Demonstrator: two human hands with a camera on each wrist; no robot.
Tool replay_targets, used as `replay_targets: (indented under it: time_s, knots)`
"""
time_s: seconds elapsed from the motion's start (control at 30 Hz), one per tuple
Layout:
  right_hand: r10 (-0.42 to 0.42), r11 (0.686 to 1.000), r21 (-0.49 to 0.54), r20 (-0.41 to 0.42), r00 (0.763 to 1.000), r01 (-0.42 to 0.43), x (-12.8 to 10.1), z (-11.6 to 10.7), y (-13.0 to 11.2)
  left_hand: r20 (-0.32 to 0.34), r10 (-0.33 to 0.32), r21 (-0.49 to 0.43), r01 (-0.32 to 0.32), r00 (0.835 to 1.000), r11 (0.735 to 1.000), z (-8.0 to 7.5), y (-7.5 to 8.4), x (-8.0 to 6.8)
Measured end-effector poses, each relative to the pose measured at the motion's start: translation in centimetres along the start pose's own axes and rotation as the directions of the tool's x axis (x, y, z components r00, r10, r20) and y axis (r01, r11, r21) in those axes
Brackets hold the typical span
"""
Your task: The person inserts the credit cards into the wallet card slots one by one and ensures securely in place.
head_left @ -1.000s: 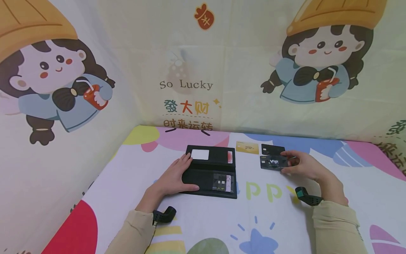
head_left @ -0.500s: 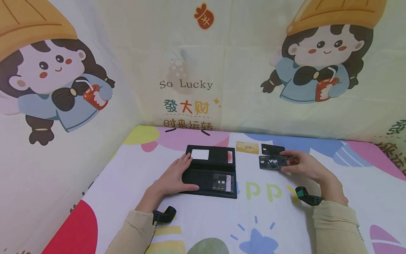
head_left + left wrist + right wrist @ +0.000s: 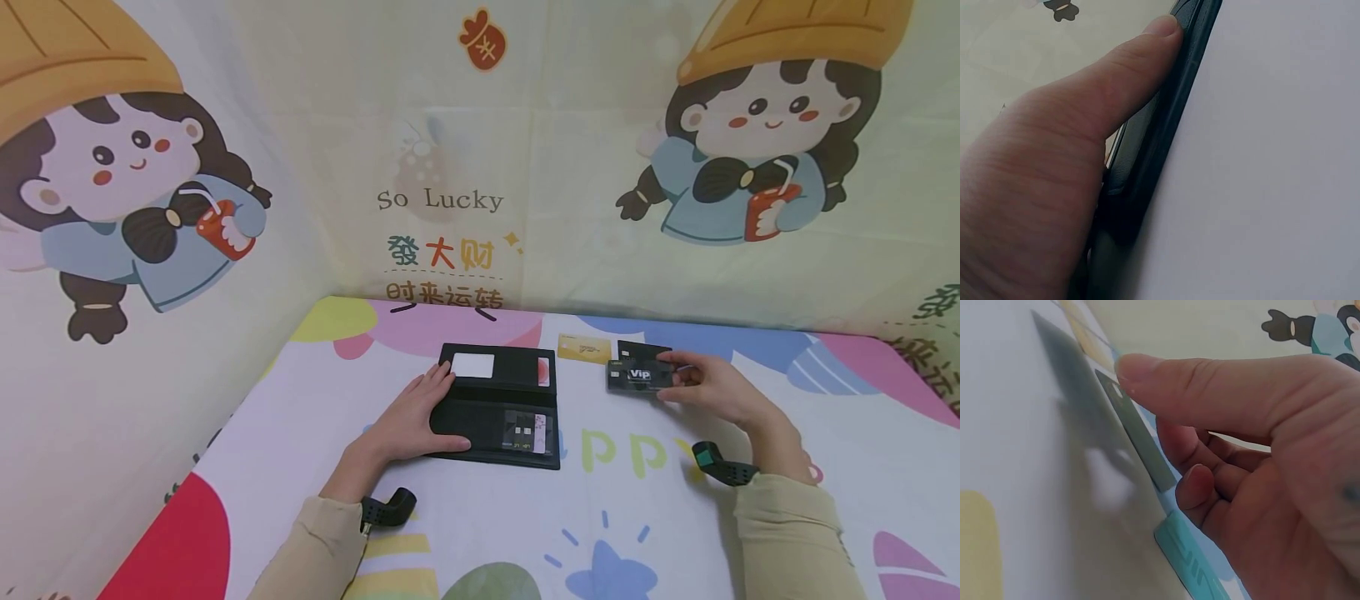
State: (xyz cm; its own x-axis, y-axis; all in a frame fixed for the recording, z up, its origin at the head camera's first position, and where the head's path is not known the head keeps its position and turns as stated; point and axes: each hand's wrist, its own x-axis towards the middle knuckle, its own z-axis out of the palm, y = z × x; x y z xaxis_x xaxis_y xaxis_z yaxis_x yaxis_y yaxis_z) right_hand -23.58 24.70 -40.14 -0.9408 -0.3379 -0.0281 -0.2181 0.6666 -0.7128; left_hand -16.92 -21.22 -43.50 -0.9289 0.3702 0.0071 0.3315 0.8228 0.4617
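From the head view, an open black wallet (image 3: 500,405) lay flat on the table (image 3: 465,517), and everything else sat in relation to it. The left hand (image 3: 411,417) rested on the wallet's left side, fingers laid fairly straight across the edge and the thumb along the near part, pressing rather than gripping. A white card (image 3: 473,365) showed in the wallet's far half and a patterned card (image 3: 527,432) in a slot of its near half. To the right of the wallet, the right hand (image 3: 708,387) pinched a dark VIP card (image 3: 637,377) between thumb and fingers, lifted slightly off the table. Just beyond it lay another black card (image 3: 637,349), partly covered, and a gold card (image 3: 584,347) lay nearer the wallet's far right corner. In the left wrist view, the left hand (image 3: 1054,187) lay against the wallet (image 3: 1160,144) with its thumb stretched straight along the dark edge, holding nothing. In the right wrist view, the right hand (image 3: 1254,462) held the VIP card (image 3: 1138,440) edge-on, thumb on top and curled fingers beneath, with the gold card (image 3: 1088,331) blurred beyond it.
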Motion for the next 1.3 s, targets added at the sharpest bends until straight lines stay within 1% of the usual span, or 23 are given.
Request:
replay_targets:
  time_s: [0.3, 0.57, 0.7, 1.03, 1.3]
  knots:
    - [-0.047, 0.999, -0.012, -0.036, 0.998, 0.046, 0.3, 0.3, -0.9, 0.002, -0.004, -0.004, 0.004, 1.000, 1.000, 0.0, 0.0, 0.0]
    - [-0.090, 0.995, -0.036, -0.044, 0.995, 0.089, 0.8, 1.1, -1.5, 0.005, -0.011, -0.006, 0.012, 1.000, 1.000, -0.1, 0.1, 0.0]
    - [-0.097, 0.994, -0.046, -0.046, 0.994, 0.095, 0.9, 1.4, -1.9, 0.004, -0.010, -0.010, 0.010, 1.000, 1.000, -0.1, 0.1, 0.0]
    - [-0.119, 0.993, -0.020, -0.056, 0.991, 0.118, 1.4, 2.2, -2.6, 0.006, -0.007, -0.015, 0.007, 1.000, 1.000, 0.0, 0.0, 0.0]
    - [-0.117, 0.993, -0.021, -0.066, 0.991, 0.116, 2.0, 2.8, -3.2, 0.007, 0.000, -0.010, 0.000, 1.000, 1.000, 0.0, -0.1, 0.0]
